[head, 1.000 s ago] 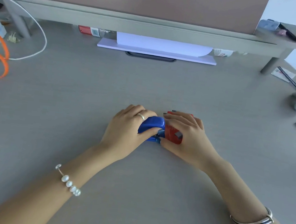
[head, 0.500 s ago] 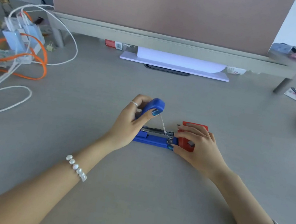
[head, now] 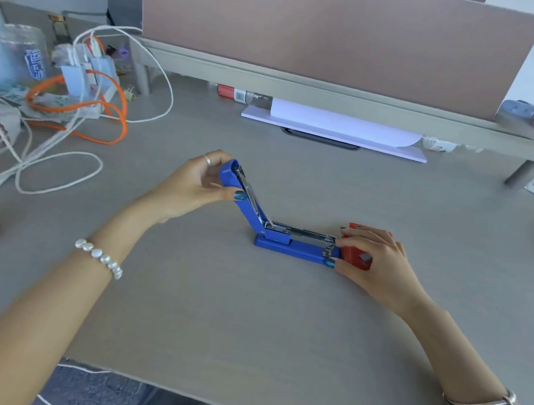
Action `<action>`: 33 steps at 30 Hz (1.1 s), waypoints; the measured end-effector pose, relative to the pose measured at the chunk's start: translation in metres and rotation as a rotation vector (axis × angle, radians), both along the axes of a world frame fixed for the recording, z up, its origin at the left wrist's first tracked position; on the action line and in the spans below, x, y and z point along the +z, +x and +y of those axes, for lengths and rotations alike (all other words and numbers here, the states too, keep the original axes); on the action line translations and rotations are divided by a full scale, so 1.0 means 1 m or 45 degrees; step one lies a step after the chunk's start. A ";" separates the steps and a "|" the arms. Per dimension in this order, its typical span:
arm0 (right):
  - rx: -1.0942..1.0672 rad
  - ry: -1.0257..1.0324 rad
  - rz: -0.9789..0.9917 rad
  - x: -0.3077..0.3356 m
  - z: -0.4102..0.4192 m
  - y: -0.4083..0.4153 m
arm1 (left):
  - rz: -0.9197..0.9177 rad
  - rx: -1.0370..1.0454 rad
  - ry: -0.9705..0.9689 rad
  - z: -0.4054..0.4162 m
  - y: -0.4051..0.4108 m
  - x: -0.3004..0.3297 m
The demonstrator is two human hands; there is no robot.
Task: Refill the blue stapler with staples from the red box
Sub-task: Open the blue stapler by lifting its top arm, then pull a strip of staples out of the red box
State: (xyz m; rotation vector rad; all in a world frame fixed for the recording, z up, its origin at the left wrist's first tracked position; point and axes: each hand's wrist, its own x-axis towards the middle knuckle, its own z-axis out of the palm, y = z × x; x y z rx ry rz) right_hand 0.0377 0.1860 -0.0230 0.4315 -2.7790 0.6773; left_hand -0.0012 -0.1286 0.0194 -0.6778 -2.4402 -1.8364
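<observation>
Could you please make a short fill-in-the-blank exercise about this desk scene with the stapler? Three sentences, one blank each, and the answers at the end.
1. The left hand holds the lid of the blue stapler swung ____, so the metal channel shows.
2. The right hand rests on the ____ box at the front end of the stapler.
3. On the left wrist there is a bracelet of white ____.

Answers: open; red; pearls

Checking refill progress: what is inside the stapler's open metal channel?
The blue stapler has its lid swung up, baring the metal channel. Whether staples lie in it cannot be told; the right hand covers its front end.
</observation>
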 end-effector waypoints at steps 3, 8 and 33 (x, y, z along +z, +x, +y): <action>0.007 -0.005 -0.015 0.000 0.001 0.000 | 0.051 0.077 -0.201 -0.015 0.000 -0.003; 0.022 -0.018 -0.003 0.000 0.002 -0.001 | 0.092 0.204 -0.503 -0.029 0.000 -0.018; 0.013 0.222 -0.057 0.028 0.036 0.013 | 0.401 -0.056 -0.785 0.061 0.000 0.009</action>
